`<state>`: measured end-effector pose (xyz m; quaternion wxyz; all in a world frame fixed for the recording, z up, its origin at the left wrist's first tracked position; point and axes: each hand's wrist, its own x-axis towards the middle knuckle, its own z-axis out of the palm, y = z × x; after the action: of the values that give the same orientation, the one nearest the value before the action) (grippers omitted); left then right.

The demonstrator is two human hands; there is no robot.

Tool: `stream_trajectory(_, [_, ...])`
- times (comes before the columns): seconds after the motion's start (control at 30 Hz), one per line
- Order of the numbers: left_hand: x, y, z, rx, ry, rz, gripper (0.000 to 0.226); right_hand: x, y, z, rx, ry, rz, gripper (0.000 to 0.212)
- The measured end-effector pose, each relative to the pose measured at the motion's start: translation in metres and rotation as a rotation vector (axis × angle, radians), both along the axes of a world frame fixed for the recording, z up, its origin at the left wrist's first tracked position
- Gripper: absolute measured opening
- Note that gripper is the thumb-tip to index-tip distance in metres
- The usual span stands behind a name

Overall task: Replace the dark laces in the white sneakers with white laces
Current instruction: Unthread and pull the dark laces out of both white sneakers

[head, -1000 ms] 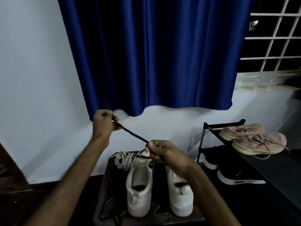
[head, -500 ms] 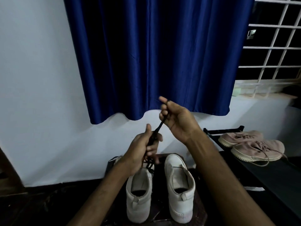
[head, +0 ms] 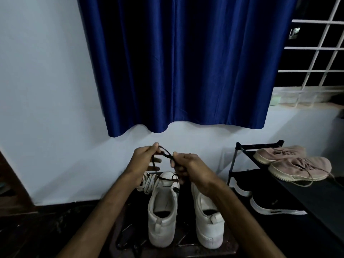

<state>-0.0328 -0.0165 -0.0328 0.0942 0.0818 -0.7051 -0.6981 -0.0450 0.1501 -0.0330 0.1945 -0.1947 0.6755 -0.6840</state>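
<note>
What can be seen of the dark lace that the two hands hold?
The dark lace is a thin, soft-looking cord. The left hand and the right hand both pinch it, with a short span between them. A loop hangs under the left hand, and one part runs down to the toe end of one white sneaker.

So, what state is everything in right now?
left hand: pinches the dark lace.
right hand: grips the same lace.
dark lace: strung between the hands, lower part threaded in left sneaker.
left sneaker: mostly unlaced.
right sneaker: front hidden by the arm.
white laces: coiled, unused.
curtain: drawn.
</note>
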Motion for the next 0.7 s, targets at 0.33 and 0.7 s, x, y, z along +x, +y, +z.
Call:
stream_trajectory(0.33, [-0.001, 0.067, -0.027, 0.101, -0.082, -0.216, 0.029, -0.024, -0.008, -0.004, -0.352, -0.036, -0.130, 0.037])
stream_trajectory(0.7, [0.014, 0.047, -0.028, -0.357, -0.090, -0.503, 0.039, -0.069, 0.010, -0.044, 0.023, 0.049, -0.570, 0.032])
